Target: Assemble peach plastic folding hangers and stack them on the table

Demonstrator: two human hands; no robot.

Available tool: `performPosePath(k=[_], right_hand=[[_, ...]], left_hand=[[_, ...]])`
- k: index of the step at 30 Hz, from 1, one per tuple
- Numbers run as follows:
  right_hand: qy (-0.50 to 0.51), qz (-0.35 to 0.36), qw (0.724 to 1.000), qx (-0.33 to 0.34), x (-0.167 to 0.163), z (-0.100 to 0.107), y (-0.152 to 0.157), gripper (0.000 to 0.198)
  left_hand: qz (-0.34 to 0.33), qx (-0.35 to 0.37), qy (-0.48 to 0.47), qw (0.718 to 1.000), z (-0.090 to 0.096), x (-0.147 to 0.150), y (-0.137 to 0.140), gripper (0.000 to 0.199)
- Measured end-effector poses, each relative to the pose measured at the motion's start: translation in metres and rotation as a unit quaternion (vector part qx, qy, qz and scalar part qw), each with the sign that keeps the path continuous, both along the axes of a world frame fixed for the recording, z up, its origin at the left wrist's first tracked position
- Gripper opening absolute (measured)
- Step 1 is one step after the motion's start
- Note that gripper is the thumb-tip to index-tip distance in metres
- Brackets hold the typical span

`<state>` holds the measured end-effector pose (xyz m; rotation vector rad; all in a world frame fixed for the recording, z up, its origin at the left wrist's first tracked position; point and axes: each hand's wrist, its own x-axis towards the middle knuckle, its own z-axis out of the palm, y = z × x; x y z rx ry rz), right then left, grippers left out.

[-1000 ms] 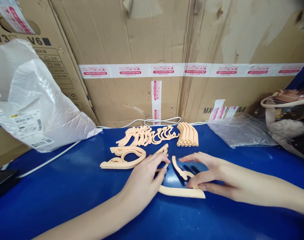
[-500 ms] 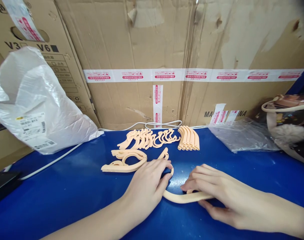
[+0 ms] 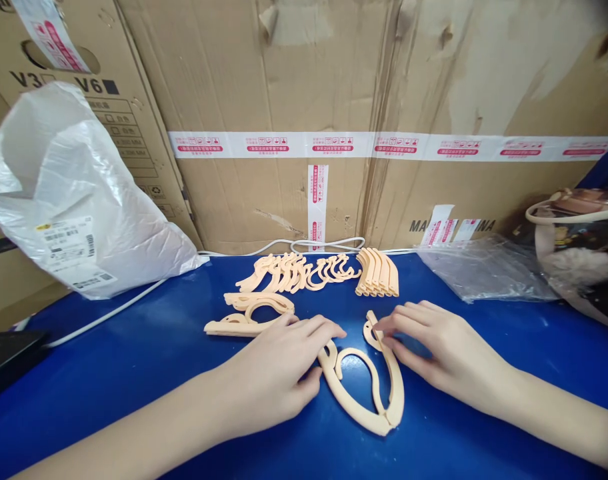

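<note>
A beige folding clothes hanger (image 3: 354,403) lies on the blue table, its two arms angled upward into a V and its hook curling between them. My left hand (image 3: 279,363) is around the upper end of the left arm, with thumb and index finger on either side. The fingertips of my right hand (image 3: 439,340) pinch the right arm near its top. Left of the hanger, partly behind my left hand, lie folded hangers (image 3: 244,328). Farther back are a row of loose hooks and curved pieces (image 3: 289,273) and a stack of hanger arms (image 3: 378,272).
A white plastic bag (image 3: 84,200) stands at the left, near a dark flat object (image 3: 14,360) and a white cable (image 3: 109,317). Cardboard boxes (image 3: 274,87) wall off the back. Clear plastic wrapping (image 3: 484,270) and a bag with a pompom (image 3: 579,253) are at the right.
The hanger's arms have swung up into a V, showing its hook. My right hand has shifted up along the right arm, and my left hand has moved slightly left with its grip loosened.
</note>
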<state>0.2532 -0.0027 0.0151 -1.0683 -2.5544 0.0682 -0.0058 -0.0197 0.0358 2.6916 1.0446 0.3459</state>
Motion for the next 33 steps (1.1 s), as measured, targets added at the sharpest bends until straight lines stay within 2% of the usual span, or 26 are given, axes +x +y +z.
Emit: performPosePath(k=[3,5,7,9,11,13,15,18,20,22,26,30,33], right_hand=[[-0.009,0.046,0.997,-0.058,-0.006,0.006,-0.012,0.018],[0.003,0.096,0.988,-0.121,-0.009,0.009,-0.018,0.026],[0.027,0.107,0.98,-0.165,-0.01,0.009,-0.019,0.031],[0.058,0.073,0.981,-0.169,-0.009,0.007,-0.018,0.028],[0.077,0.017,0.985,-0.154,-0.008,0.006,-0.015,0.024],[0.084,-0.021,0.98,-0.179,-0.008,0.004,-0.012,0.024],[0.119,-0.019,0.954,-0.274,-0.007,0.002,-0.01,0.03],[0.224,0.004,0.872,-0.435,-0.008,-0.002,-0.009,0.038],[0.27,0.004,0.831,-0.487,-0.009,-0.004,-0.009,0.039],[0.29,-0.002,0.814,-0.504,-0.01,-0.005,-0.008,0.037],[0.304,-0.009,0.804,-0.51,-0.012,-0.004,-0.007,0.037],[0.3,-0.009,0.813,-0.498,-0.012,-0.006,-0.007,0.039],[0.288,0.004,0.832,-0.474,-0.01,-0.008,-0.006,0.039]], left_hand=[[0.002,-0.01,-0.013,1.0,-0.001,-0.003,-0.005,0.047],[-0.002,-0.014,-0.022,1.0,-0.004,-0.005,-0.006,0.063],[-0.012,-0.021,-0.025,0.999,-0.008,-0.006,-0.006,0.078],[-0.018,-0.026,-0.028,0.999,-0.012,-0.006,-0.007,0.081],[-0.013,-0.017,-0.042,0.999,-0.015,-0.005,-0.008,0.076],[-0.005,0.015,-0.064,0.998,-0.017,-0.003,-0.01,0.072],[-0.002,0.062,-0.08,0.995,-0.02,-0.002,-0.013,0.069],[-0.004,0.123,-0.087,0.989,-0.022,-0.003,-0.014,0.072],[-0.006,0.14,-0.084,0.986,-0.023,-0.004,-0.014,0.077],[-0.009,0.15,-0.079,0.986,-0.024,-0.005,-0.014,0.08],[-0.016,0.176,-0.068,0.982,-0.024,-0.007,-0.012,0.08],[-0.017,0.189,-0.066,0.98,-0.027,-0.006,-0.011,0.077],[-0.017,0.199,-0.062,0.978,-0.027,-0.005,-0.012,0.077]])
